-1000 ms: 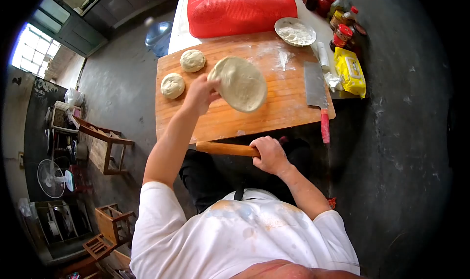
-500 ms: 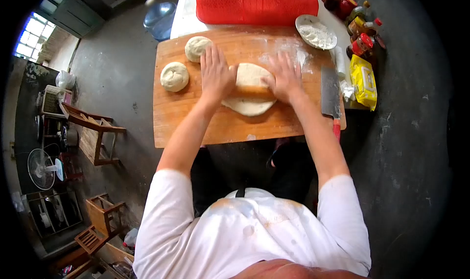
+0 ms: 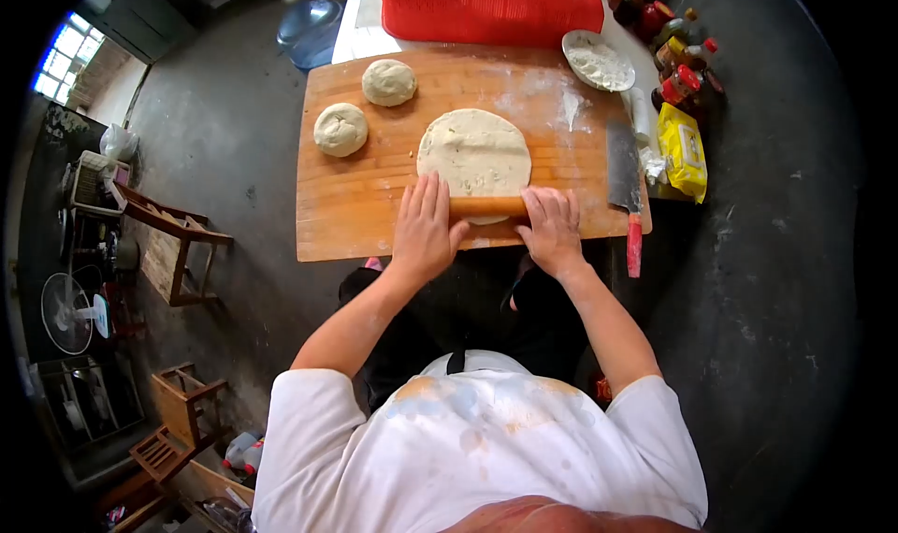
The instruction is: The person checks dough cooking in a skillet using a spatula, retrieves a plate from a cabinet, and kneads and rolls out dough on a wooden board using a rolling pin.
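Observation:
A flattened round of dough [image 3: 474,151] lies on the wooden board [image 3: 374,205]. Across its near edge rests a wooden rolling pin [image 3: 487,206]. Over the pin's left end is my left hand [image 3: 427,229], palm down with the fingers pointing forward. On the right end my right hand [image 3: 554,226] presses in the same way, its thumb near the dough. The pin's two ends are hidden beneath my hands. Two dough balls, one farther [image 3: 389,83] and one nearer [image 3: 340,130], sit at the board's far left.
A cleaver [image 3: 624,168] lies at the board's right edge, its red handle overhanging. Beyond are a plate of flour [image 3: 599,61], a red basket [image 3: 491,9], a yellow wipes pack [image 3: 683,152] and several bottles [image 3: 675,42]. Wooden chairs [image 3: 178,243] stand on the floor to the left.
Both hands have drawn the rolling pin toward me, from the middle of the dough to its near edge. More of the dough's far part now shows, and it looks longer.

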### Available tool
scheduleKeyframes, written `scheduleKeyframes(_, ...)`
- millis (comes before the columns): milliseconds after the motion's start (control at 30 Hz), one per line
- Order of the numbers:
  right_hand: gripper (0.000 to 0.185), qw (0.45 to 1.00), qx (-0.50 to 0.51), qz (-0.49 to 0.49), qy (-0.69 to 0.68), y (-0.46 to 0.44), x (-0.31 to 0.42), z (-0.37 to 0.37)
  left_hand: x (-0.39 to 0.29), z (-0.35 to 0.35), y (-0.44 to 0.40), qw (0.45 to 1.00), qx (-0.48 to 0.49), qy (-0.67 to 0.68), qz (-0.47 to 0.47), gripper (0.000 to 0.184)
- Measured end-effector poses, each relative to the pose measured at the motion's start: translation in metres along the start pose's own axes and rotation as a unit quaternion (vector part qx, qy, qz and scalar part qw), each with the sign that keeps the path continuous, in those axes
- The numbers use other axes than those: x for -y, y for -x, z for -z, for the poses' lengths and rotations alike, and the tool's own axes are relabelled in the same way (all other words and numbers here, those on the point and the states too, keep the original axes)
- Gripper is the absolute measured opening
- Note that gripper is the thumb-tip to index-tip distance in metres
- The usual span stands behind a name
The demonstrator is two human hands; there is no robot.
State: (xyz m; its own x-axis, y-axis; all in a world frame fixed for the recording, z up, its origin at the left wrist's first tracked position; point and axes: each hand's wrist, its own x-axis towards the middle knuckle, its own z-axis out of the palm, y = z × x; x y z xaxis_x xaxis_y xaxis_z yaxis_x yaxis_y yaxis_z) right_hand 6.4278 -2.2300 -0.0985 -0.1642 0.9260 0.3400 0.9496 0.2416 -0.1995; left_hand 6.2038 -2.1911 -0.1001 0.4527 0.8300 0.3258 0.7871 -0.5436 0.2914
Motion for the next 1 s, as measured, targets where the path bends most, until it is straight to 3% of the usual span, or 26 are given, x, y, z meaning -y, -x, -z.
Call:
scheduleKeyframes(67, 0.054, 0.998, 0.053, 0.014, -0.007, -0.001, -0.003, 0.008, -0.004, 0.008, 0.013, 0.999, 0.049, 0.012, -0.005, 0.063)
scheduleKeyframes(100, 0.045, 0.998, 0.048, 0.015, -0.038, -0.006, -0.001, 0.017, -0.003, 0.010, 0.014, 0.998, 0.058, 0.016, 0.004, 0.062)
scheduleKeyframes(200, 0.043, 0.998, -0.011, 0.044, -0.050, -0.034, -0.010, 0.014, 0.013, 0.010, -0.021, 0.998, 0.052, 0.022, 0.020, 0.060)
scheduleKeyframes(233, 0.047, 0.995, 0.053, -0.003, -0.083, -0.049, -0.012, 0.013, 0.018, 0.008, -0.041, 0.999, 0.034, 0.008, 0.014, 0.059)
scheduleKeyframes(367, 0.059, 0.999, 0.013, -0.033, 0.035, -0.113, -0.037, -0.039, 0.054, -0.034, -0.122, 0.997, -0.012, -0.070, -0.039, 0.059)
scheduleKeyframes(433, 0.068, 0.979, 0.158, -0.115, 0.059, -0.156, -0.046, -0.037, 0.067, -0.046, -0.158, 0.995, -0.006, -0.089, -0.040, 0.061)
scheduleKeyframes(600, 0.063, 0.982, 0.068, -0.104, 0.142, -0.197, -0.062, -0.049, 0.072, -0.039, -0.202, 0.990, -0.059, -0.104, -0.076, 0.055)
scheduleKeyframes(667, 0.062, 0.988, 0.042, -0.076, 0.127, -0.170, -0.051, -0.053, 0.061, -0.029, -0.198, 0.979, 0.202, -0.014, 0.011, 0.050)
scheduleKeyframes(733, 0.063, 0.986, 0.133, -0.046, 0.090, -0.126, -0.031, -0.047, 0.061, -0.040, -0.185, 0.986, 0.168, -0.015, -0.018, 0.048)
scheduleKeyframes(800, 0.047, 0.995, 0.101, -0.003, 0.008, -0.081, -0.005, -0.036, 0.056, -0.040, -0.182, 0.990, 0.133, -0.013, -0.043, 0.047)
scheduleKeyframes(900, 0.036, 0.999, 0.022, 0.031, -0.032, -0.060, -0.003, -0.032, 0.050, -0.022, -0.201, 0.948, 0.289, 0.017, 0.132, 0.049)
scheduleKeyframes(1000, 0.038, 0.999, 0.003, 0.020, -0.042, -0.041, 0.008, -0.018, 0.058, -0.024, -0.202, 0.953, 0.278, 0.090, 0.084, 0.038)
